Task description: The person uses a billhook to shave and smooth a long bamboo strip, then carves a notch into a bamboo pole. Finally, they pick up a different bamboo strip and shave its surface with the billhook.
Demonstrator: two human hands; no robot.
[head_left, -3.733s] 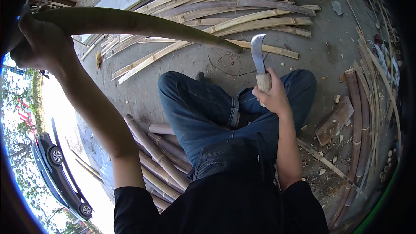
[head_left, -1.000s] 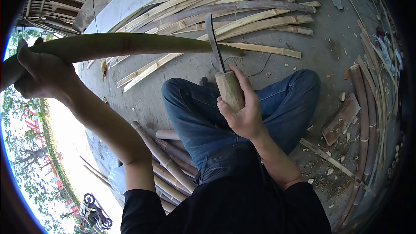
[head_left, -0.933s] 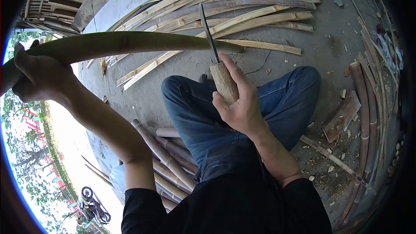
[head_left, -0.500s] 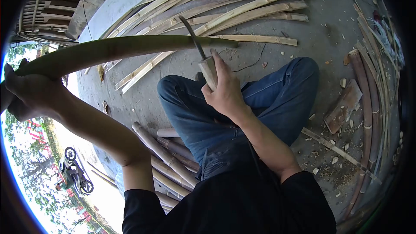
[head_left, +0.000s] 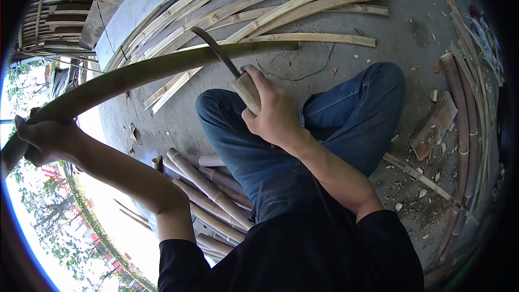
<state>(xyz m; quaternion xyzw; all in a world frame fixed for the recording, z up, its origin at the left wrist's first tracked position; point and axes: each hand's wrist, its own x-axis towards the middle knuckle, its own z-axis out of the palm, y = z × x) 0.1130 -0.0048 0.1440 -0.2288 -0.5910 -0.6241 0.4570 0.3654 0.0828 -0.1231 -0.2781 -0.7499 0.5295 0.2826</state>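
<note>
My left hand (head_left: 50,139) is wrapped round a long green bamboo pole (head_left: 146,70) near its left end. The pole slants up to the right in front of me, its far end over the floor beyond my knees. In my right hand (head_left: 270,111) is a curved-bladed knife (head_left: 217,51), my fingers closed on its pale, blocky handle. The dark blade points up and left and overlaps the pole in this view. My crossed legs in jeans (head_left: 354,113) lie below the knife.
Split bamboo strips (head_left: 303,13) are piled on the floor ahead. Cut bamboo poles (head_left: 208,194) lie by my left hip. Dark poles (head_left: 459,113), a flat block (head_left: 434,126) and scattered wood chips (head_left: 424,205) are on the right. A bamboo rack (head_left: 67,8) stands at the upper left.
The left end of the pole has dropped with my left hand, so the pole slants more. My right hand and the knife have shifted left, the blade leaning further left.
</note>
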